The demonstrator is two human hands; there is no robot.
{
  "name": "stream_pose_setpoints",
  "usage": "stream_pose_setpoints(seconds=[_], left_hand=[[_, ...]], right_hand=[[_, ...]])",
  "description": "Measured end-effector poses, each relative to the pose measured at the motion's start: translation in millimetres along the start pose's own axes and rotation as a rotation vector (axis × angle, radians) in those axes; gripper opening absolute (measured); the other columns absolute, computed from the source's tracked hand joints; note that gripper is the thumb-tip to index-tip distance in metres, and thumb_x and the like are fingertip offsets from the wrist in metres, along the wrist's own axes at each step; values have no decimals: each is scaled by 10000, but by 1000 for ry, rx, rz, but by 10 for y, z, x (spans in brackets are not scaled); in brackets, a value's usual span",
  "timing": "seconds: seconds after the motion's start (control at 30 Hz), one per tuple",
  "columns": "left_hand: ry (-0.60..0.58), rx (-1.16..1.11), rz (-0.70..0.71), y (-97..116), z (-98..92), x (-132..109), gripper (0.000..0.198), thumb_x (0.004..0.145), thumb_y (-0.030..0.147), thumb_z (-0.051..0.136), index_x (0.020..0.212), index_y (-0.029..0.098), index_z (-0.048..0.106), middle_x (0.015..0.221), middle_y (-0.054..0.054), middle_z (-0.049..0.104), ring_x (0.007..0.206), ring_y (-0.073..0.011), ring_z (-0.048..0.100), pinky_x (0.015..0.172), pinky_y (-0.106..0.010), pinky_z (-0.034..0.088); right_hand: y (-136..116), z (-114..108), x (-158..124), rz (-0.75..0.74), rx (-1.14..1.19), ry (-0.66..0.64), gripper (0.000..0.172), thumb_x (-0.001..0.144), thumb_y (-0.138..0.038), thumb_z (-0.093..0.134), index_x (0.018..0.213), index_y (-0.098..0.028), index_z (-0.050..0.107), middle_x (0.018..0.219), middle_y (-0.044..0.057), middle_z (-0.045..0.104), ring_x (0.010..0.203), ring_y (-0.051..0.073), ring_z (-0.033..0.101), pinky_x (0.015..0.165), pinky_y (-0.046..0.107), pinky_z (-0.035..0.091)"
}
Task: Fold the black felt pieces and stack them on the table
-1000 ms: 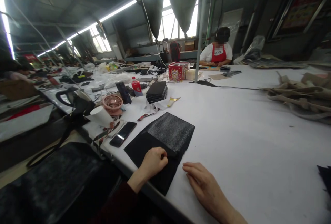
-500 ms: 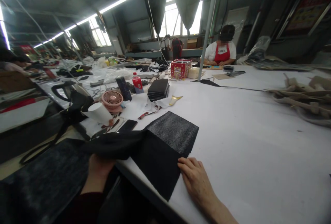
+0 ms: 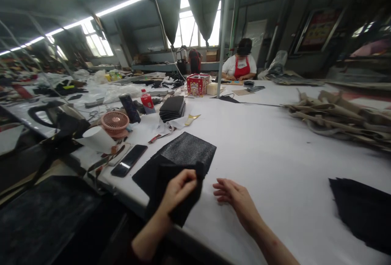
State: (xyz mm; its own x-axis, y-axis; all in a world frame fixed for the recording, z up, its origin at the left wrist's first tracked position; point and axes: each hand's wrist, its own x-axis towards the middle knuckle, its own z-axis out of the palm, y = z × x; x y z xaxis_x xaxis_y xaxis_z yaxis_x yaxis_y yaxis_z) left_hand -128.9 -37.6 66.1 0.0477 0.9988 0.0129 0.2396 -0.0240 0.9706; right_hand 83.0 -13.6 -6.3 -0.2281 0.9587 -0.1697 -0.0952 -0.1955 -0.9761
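My left hand (image 3: 181, 187) is closed on a piece of black fabric (image 3: 166, 176), held by its edge and folded over the near part of the layers below. Under it, at the near table edge, lie black fabric pieces with a grey speckled panel (image 3: 191, 147) on top, partly covered by the held piece. My right hand (image 3: 234, 195) is a little to the right, fingers stretched out and holding nothing, over the white tabletop (image 3: 265, 146). The lower part of the held fabric hangs near the table edge, partly hidden by my left wrist.
Left of the fabric are a phone (image 3: 130, 160), a pink fan (image 3: 115, 122) and a white roll (image 3: 98, 138). A black stack (image 3: 172, 108) and a bottle (image 3: 147, 101) stand behind. Black fabric (image 3: 360, 212) and beige strips (image 3: 339, 114) lie right. A co-worker (image 3: 240, 67) sits across.
My left hand has brought the black fabric rightward across the layers. My right hand has come off the fabric edge. The view has turned right, showing more black fabric there.
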Motion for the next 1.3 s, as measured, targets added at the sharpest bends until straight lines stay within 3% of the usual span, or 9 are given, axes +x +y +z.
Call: stream_pose_setpoints(seconds=[0.13,0.2,0.27,0.4,0.63,0.83,0.93,1.07,1.3], left_hand=[[-270,58,236,-90,1285,-175,119,906,238,461,895,196,572,924,-31,645,806,-153,589,739,-256,465],[-360,115,330,-133,1661,-267,96,885,176,489,921,203,574,978,-42,645,871,-167,598,794,-270,467],[-433,255,442,-168,1809,-276,123,859,142,526,945,207,586,1024,-54,645,935,-194,595,844,-307,461],[-443,631,563,-233,1631,-22,175,865,127,530,1006,205,599,1063,-63,640,980,-237,572,862,-385,453],[-377,957,578,-436,1218,528,193,925,117,477,1030,190,621,1044,-57,621,975,-223,567,873,-381,491],[-371,991,657,-584,1242,632,178,959,134,444,988,170,616,967,-60,611,922,-218,561,842,-372,513],[-336,945,666,-629,1253,637,244,967,131,424,1157,165,574,993,-64,611,933,-219,560,849,-377,516],[-315,936,678,-691,1256,643,432,955,104,431,1381,173,434,1087,-79,601,968,-231,550,864,-395,513],[-307,910,654,-743,1263,646,414,956,127,453,1363,199,473,1105,-77,590,985,-230,545,865,-398,511]], right_hand=[[-232,-666,-244,262,146,44,604,875,-675,502,1093,-143,689,931,103,705,829,210,665,785,350,510],[-286,-953,-342,271,27,51,550,838,-652,578,987,-141,718,874,86,706,818,204,657,790,334,495],[-302,-1137,-394,202,-114,18,473,816,-595,632,895,-138,727,855,72,706,828,204,644,795,325,482],[-270,-1194,-337,84,-406,40,347,827,-455,609,911,-141,731,875,53,715,839,199,631,782,303,466],[-36,-845,-120,-129,-1062,312,190,894,-251,550,975,-199,714,892,54,684,841,204,622,741,294,425],[330,-721,-69,-477,-1313,490,245,941,-127,479,1068,-187,680,851,51,599,817,198,549,722,298,407],[430,-729,-63,-631,-1388,500,284,944,-93,443,1126,-146,654,860,66,572,802,205,511,721,320,405],[448,-718,-67,-705,-1461,453,313,956,-76,387,1162,-103,621,858,74,541,791,207,483,715,337,403],[433,-694,-78,-713,-1533,414,323,940,-54,399,1201,-78,589,871,80,525,804,218,475,730,365,408]])
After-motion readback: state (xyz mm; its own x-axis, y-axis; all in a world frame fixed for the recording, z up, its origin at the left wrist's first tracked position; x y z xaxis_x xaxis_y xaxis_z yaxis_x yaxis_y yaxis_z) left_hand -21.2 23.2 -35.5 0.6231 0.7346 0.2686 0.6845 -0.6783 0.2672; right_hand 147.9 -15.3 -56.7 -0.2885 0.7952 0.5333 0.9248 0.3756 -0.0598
